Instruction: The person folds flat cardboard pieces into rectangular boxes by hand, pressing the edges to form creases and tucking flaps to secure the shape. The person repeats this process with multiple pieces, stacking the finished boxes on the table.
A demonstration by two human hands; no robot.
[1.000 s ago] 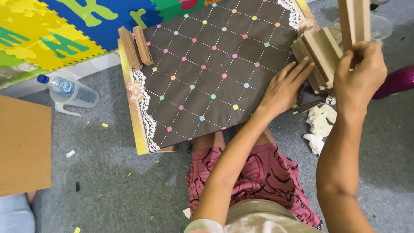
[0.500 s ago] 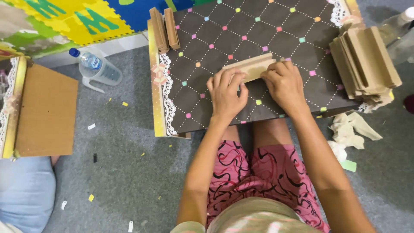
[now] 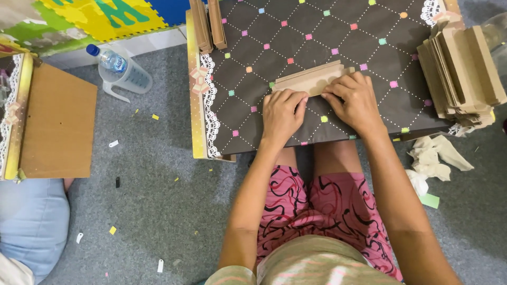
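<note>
A dark brown board (image 3: 296, 37) patterned with dotted diamonds and small coloured squares lies across my lap, edged with white lace. On its middle rests a folded piece of brown cardboard (image 3: 311, 78). My left hand (image 3: 282, 113) presses down on the cardboard's near left end. My right hand (image 3: 356, 100) holds its near right edge with the fingers curled over it. The two hands sit side by side, almost touching.
A stack of folded cardboard pieces (image 3: 459, 68) stands at the board's right edge. Two cardboard strips (image 3: 208, 24) lie at its top left. A plastic jug with a bottle in it (image 3: 124, 74) stands on the grey floor, a flat cardboard box (image 3: 58, 126) further left, crumpled paper (image 3: 435, 158) at right.
My right hand brought a cardboard piece from the stack at right down onto the board. Both hands came together on it and now press it flat.
</note>
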